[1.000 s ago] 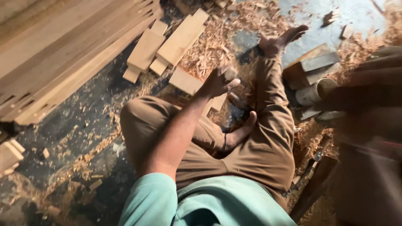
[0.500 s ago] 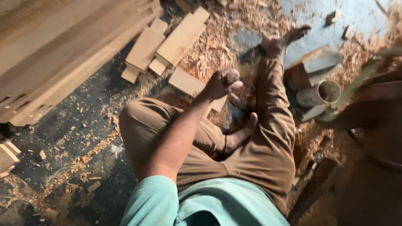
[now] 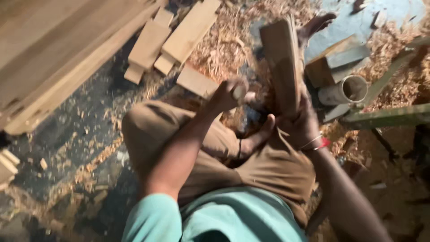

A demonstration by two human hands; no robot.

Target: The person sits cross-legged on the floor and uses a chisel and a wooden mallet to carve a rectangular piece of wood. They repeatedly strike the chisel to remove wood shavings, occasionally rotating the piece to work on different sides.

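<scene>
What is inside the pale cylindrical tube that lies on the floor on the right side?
The pale cylindrical tube lies with its open end toward the camera. Only a pale inner wall and shadow show near the mouth; nothing visible sits there. The deeper part cannot be seen.

Right hand (image 3: 299,127) grips upright wood piece (image 3: 280,62), left hand (image 3: 230,94) beside

Person wears teal short-sleeve shirt (image 3: 224,219) and brown trousers (image 3: 268,170). Bare feet. Right wrist has thin silver bangle (image 3: 310,142) w/ red thread band (image 3: 323,143).
</scene>
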